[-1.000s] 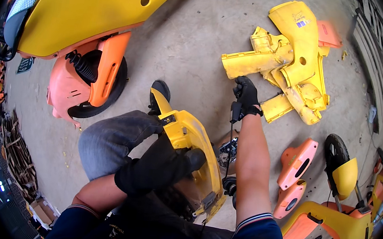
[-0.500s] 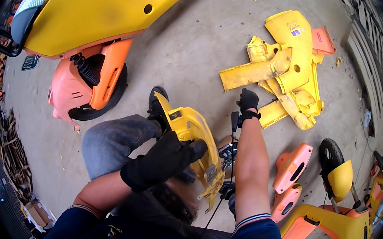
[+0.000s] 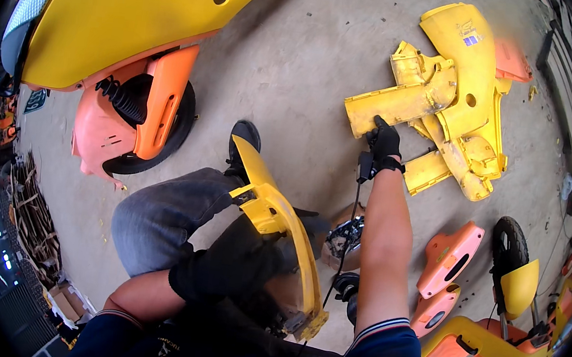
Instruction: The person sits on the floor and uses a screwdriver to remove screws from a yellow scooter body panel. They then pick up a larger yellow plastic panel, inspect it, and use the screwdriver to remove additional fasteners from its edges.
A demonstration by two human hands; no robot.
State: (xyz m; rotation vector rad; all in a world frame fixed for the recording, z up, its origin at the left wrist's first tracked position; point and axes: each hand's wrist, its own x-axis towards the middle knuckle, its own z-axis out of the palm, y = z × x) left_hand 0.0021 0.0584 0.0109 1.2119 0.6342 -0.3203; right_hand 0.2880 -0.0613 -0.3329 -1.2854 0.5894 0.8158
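My black-gloved left hand (image 3: pixel 240 254) is closed on a curved yellow scooter panel (image 3: pixel 308 236) with a smoky clear edge, held over my legs. Its fingers are partly hidden behind the panel. My right hand (image 3: pixel 383 141), also gloved in black, has its fingers on the lower edge of a long, scuffed yellow plastic panel (image 3: pixel 405 102). That panel lies across a pile of yellow body panels (image 3: pixel 475 66) on the floor. A small black box on a cable (image 3: pixel 364 166) hangs at my right wrist.
A yellow and orange scooter (image 3: pixel 128 22) stands at the upper left, front wheel (image 3: pixel 180 122) showing. Two pink-orange covers (image 3: pixel 453 255) lie on the right, near a black tyre (image 3: pixel 510 244) and another yellow frame (image 3: pixel 491 346). Dark slats (image 3: pixel 570 97) lie far right; sticks (image 3: pixel 35 215) far left.
My right hand has moved forward from the floor gap to the long panel's edge. The panel in my left hand has come lower and turned more edge-on. The view has shifted slightly left.
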